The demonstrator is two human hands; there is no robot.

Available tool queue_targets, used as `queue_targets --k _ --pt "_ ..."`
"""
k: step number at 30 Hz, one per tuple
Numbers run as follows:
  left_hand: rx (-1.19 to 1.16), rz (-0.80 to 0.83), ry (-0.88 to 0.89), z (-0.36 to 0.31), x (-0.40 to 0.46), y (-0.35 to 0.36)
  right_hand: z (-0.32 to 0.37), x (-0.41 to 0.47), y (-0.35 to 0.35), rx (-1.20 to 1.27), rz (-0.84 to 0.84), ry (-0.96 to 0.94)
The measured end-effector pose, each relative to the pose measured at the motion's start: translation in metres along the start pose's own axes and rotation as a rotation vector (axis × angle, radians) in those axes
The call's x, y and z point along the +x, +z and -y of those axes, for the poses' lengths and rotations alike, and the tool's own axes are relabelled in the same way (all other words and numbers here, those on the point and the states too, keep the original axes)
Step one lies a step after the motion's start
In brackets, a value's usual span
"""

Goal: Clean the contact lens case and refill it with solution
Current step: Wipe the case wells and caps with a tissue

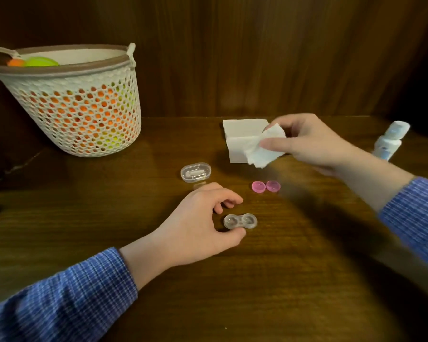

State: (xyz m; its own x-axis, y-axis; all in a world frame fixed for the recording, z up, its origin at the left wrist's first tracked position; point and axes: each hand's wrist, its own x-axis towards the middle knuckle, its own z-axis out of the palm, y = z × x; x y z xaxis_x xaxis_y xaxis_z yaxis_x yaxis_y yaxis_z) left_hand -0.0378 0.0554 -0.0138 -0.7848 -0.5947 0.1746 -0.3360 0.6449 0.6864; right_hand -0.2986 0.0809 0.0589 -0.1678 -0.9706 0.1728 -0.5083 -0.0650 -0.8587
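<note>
Flanking case: caps, box

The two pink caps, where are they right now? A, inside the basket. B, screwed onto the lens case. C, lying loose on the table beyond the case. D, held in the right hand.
C: the two pink caps lie side by side on the bare wooden table, apart from the clear lens case, whose wells are open, while the right hand holds only a crumpled tissue.
</note>
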Motion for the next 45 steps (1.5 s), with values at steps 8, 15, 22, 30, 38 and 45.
queue_targets --k 8,15,22,30,38,45 --pt "0.06 0.03 -0.007 -0.006 0.004 0.002 -0.015 -0.063 0.005 0.425 0.243 0.24" --pt "-0.031 0.01 -0.015 -0.01 0.003 0.004 -0.019 -0.067 0.022 0.072 0.383 0.158" --pt "-0.067 -0.005 -0.017 -0.011 0.001 0.004 -0.022 -0.072 0.039 0.072 0.275 0.144" --pt "-0.06 -0.015 0.0 -0.009 0.001 0.003 -0.019 -0.078 0.051 -0.14 0.144 0.042" --pt "-0.07 -0.042 0.024 -0.008 0.002 0.004 -0.015 -0.077 0.064 -0.244 0.041 0.123" --pt "-0.03 -0.065 0.021 -0.008 0.004 0.003 -0.006 -0.072 0.07 -0.322 0.018 0.169"
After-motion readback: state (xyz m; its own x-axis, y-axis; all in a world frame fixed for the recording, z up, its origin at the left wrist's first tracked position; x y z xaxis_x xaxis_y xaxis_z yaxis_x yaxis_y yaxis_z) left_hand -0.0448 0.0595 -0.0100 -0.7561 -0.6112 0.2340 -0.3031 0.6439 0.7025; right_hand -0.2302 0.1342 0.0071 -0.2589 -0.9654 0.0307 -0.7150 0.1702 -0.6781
